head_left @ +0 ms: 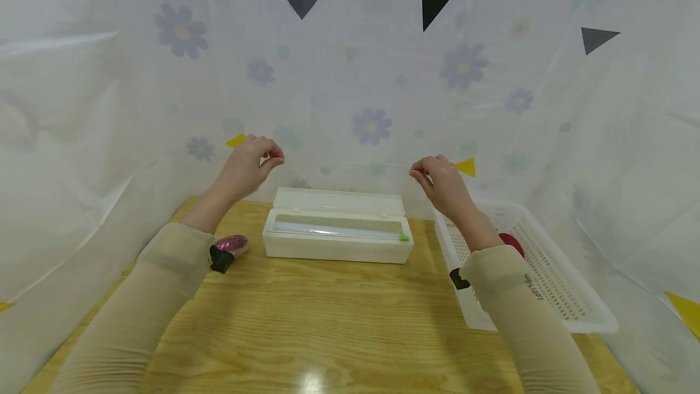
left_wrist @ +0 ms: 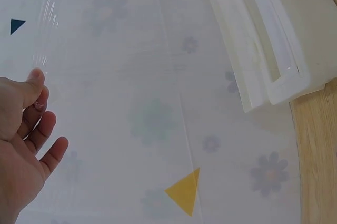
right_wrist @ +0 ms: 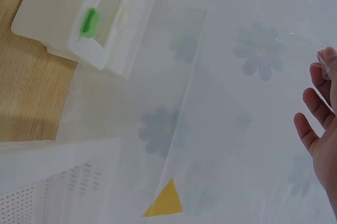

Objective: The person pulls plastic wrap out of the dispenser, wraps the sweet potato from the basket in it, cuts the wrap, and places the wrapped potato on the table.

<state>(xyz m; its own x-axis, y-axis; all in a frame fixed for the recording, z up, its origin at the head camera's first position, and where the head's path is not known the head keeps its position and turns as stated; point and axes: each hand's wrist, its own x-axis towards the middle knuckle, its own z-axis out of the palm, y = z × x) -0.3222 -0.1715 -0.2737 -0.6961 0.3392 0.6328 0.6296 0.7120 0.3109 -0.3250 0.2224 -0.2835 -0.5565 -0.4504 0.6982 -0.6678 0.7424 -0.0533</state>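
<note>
My left hand point(head_left: 246, 166) is raised above the back of the table, its thumb and forefinger pinching clear cling film point(left_wrist: 48, 16). Level with it on the other side, my right hand point(head_left: 444, 187) pinches the film too, a crumpled bit showing at the fingertips in the right wrist view. The film is so transparent that only glints and creases show; its full outline cannot be made out. Below and between the hands stands a white cling film dispenser box point(head_left: 338, 249), lid tilted back. A pale roll point(head_left: 328, 229) lies inside, and a green slider point(head_left: 403, 238) sits at its right end.
To the right is a white perforated basket point(head_left: 593, 321) with a dark red thing point(head_left: 512, 244) in it, partly behind my right forearm. A dark red, shiny item point(head_left: 234, 243) lies by my left wrist. A flowered curtain point(head_left: 350, 78) hangs behind the wooden table point(head_left: 328, 321).
</note>
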